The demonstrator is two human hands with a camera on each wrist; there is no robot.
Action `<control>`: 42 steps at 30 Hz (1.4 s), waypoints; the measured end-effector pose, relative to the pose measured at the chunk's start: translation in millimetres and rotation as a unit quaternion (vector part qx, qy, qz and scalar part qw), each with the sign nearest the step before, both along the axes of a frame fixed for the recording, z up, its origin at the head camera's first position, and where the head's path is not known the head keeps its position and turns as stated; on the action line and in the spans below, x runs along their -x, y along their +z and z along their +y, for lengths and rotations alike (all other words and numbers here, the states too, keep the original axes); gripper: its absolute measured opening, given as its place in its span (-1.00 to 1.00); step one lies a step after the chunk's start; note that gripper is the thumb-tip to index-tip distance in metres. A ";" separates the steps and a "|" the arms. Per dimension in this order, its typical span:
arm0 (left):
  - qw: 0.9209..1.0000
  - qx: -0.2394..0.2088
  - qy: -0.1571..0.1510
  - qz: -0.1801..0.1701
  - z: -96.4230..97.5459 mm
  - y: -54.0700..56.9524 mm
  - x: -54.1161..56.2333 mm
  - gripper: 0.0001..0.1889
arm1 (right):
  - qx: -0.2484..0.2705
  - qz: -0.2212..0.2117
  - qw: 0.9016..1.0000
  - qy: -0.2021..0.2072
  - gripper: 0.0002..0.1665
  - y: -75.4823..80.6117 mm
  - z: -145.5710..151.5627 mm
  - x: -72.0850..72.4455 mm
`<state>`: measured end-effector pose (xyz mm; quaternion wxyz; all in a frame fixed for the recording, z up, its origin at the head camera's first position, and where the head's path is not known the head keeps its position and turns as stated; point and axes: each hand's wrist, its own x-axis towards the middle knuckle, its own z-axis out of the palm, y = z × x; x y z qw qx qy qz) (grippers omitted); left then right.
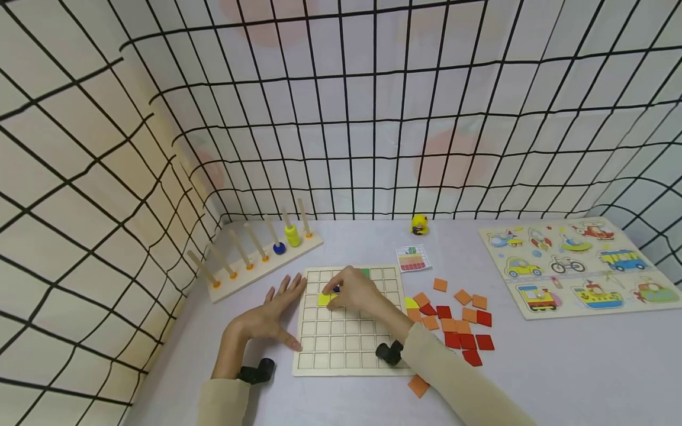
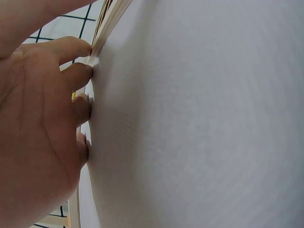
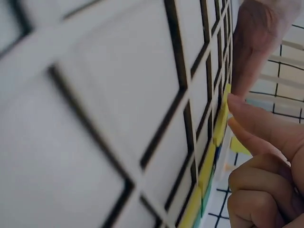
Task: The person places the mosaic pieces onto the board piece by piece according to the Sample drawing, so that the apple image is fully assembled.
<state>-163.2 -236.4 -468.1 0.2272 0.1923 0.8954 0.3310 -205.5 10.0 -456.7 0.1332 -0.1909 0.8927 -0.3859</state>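
A pale wooden grid board [image 1: 321,344] lies on the table with a yellow tile [image 1: 323,300] toward its upper left. My right hand [image 1: 354,291] pinches at this tile with thumb and index finger; in the right wrist view the fingertips meet the edge of the yellow tile [image 3: 221,118]. Beside it a dark blue tile [image 1: 335,289] is partly hidden by the hand, and a green tile [image 1: 365,273] shows near the board's top edge. With fingers spread, my left hand [image 1: 269,318] rests along the board's left edge, thumb against the lower part of that edge.
Loose orange tiles [image 1: 440,285] and red tiles [image 1: 467,341] are scattered right of the board. A peg stand [image 1: 234,285] stands behind left. A printed card [image 1: 412,258], yellow duck toy [image 1: 419,225] and vehicle puzzle [image 1: 581,266] lie farther back. Black netting [image 1: 346,124] surrounds the table.
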 end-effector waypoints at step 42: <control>1.000 0.000 0.006 -0.002 0.4 0.2 -0.5 0.50 | -0.062 -0.088 0.986 -0.130 -0.75 -6.6 160.9 -2.3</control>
